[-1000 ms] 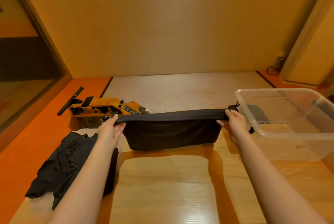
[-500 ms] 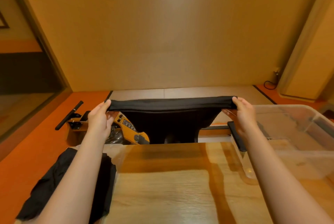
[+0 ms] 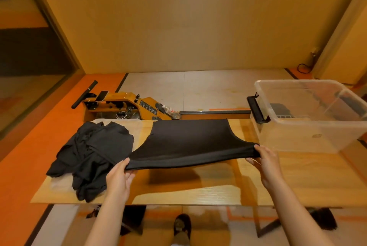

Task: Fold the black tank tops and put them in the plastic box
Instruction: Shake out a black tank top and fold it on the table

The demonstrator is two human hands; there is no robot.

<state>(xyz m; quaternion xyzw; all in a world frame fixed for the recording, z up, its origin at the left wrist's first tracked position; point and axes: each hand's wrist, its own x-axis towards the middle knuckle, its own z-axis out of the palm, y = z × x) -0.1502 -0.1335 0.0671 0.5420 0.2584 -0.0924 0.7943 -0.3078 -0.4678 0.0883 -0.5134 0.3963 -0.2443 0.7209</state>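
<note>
A black tank top (image 3: 188, 142) stretches across the middle of the wooden table (image 3: 297, 182), its far part lying flat and its near edge lifted. My left hand (image 3: 119, 178) pinches the near left corner, and my right hand (image 3: 266, 162) pinches the near right corner. A heap of more black tank tops (image 3: 91, 156) lies crumpled on the table's left side. The clear plastic box (image 3: 309, 126) stands at the table's right rear, just beyond my right hand.
An orange rowing machine (image 3: 135, 106) lies on the floor behind the table, its rail running right to a black foot beside the box. My shoe (image 3: 181, 228) shows below the table's near edge. A wall closes the back.
The tank top hung in the air between my raised hands; now its far part lies on the table. Both hands came down and toward me, holding the same edge.
</note>
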